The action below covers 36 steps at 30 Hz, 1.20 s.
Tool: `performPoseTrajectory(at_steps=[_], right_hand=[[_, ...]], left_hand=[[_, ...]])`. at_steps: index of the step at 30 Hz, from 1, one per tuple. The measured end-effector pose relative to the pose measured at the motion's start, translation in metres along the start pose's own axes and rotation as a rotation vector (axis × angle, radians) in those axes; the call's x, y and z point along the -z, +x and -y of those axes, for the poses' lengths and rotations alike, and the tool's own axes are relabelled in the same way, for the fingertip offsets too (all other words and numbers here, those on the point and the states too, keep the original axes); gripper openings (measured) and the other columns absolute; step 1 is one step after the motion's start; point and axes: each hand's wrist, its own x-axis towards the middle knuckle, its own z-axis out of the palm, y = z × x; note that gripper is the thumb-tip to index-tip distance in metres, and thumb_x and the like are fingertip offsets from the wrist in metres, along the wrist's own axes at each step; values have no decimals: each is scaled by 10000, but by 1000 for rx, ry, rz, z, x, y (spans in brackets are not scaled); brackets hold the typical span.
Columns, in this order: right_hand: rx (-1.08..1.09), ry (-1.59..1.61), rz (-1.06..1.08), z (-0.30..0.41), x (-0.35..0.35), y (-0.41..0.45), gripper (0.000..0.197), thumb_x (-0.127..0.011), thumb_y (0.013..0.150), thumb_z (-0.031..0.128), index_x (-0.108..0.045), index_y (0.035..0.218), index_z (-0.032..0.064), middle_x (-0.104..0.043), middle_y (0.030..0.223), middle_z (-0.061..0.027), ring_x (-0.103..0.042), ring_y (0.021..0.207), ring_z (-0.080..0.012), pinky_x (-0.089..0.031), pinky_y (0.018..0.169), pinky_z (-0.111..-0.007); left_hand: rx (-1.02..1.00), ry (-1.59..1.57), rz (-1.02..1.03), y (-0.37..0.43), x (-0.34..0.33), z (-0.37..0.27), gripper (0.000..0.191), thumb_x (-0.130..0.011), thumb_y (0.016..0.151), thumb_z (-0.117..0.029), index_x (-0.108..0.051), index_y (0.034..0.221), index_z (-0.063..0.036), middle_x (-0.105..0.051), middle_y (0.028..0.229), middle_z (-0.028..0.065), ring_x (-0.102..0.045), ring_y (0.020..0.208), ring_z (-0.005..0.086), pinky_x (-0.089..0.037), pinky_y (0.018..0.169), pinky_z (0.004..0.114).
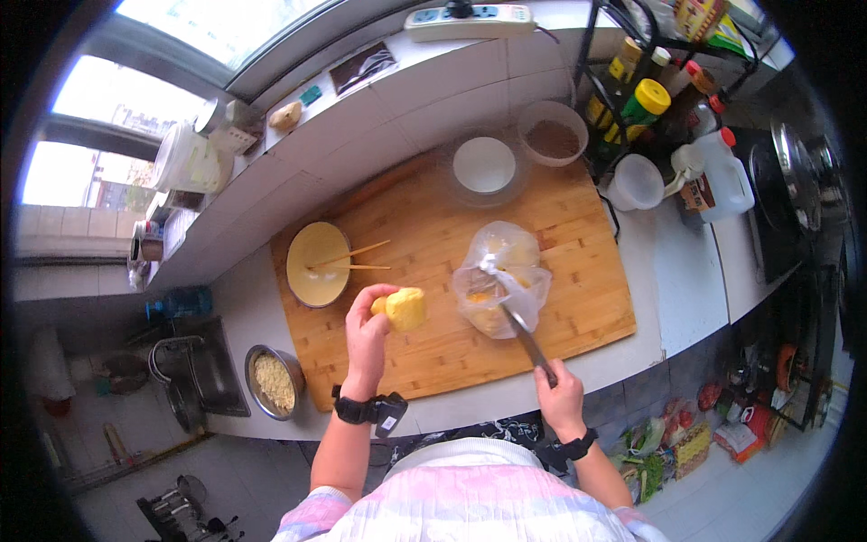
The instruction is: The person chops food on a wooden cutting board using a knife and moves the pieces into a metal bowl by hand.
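Note:
Raised over the cutting board's left half, my left hand (369, 332) pinches a yellow lump of food (406, 309), perhaps dough or a peeled root. My right hand (561, 398) grips the dark handle of a long metal utensil (520, 326), near the board's front edge. Its far end reaches over or into a clear plastic bag (509, 237); whether it is a knife or a spoon I cannot tell. Yellowish pieces of food (489, 318) show through the bag, which lies on the wooden cutting board (420, 366).
A yellow-lined bowl (308, 264) with chopsticks (359, 267) resting in it stands left. A metal bowl of pale crumbs (275, 383) sits beside the board. Behind the bag are a white bowl (483, 164) and a plastic tub (553, 135). A bottle rack (599, 88) stands right.

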Motion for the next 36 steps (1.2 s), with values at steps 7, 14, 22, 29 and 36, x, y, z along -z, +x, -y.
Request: performPoseTrajectory(at_steps=[7, 14, 22, 29, 36], right_hand=[[88, -114, -47, -1, -3, -17, 119, -663, 886, 153, -623, 858, 44, -628, 669, -172, -639, 624, -365, -478, 555, -432], [156, -152, 145, 34, -60, -41, 110, -671, 861, 146, -641, 918, 57, -659, 701, -160, -671, 651, -340, -511, 578, -422], [257, -284, 182, 69, -127, -30, 151, -641, 864, 112, -654, 1003, 55, -676, 794, -188, -665, 744, -383, -519, 634, -448], [260, -296, 157, 94, -155, -36, 228, -640, 852, 107, -670, 1075, 76, -690, 828, -183, -672, 754, -373, -532, 655, -454], [407, -416, 167, 107, -150, -36, 336, -669, 791, 102, -662, 1127, 108, -699, 833, -166, -680, 744, -359, -549, 660, -465]], left_hand=[[-610, 1162, -249, -36, 62, 93, 478, -563, 702, 13, -595, 1179, 8, -598, 1210, 239, -576, 1113, 410, -499, 951, 415], [-703, 1224, 173, -70, 75, 154, 525, -701, 766, -78, -564, 1269, -15, -537, 1331, 192, -506, 1214, 360, -485, 981, 431], [-775, 780, 208, -34, 116, 173, 445, -754, 725, -52, -597, 1137, 4, -593, 1197, 164, -575, 1077, 361, -492, 943, 433], [-781, 664, 230, -29, 117, 167, 400, -763, 707, -72, -613, 1070, 4, -600, 1120, 160, -587, 1056, 365, -516, 865, 426], [-738, 616, 168, -35, 113, 177, 404, -763, 697, -64, -620, 1067, 14, -598, 1156, 162, -588, 1058, 363, -514, 857, 417]])
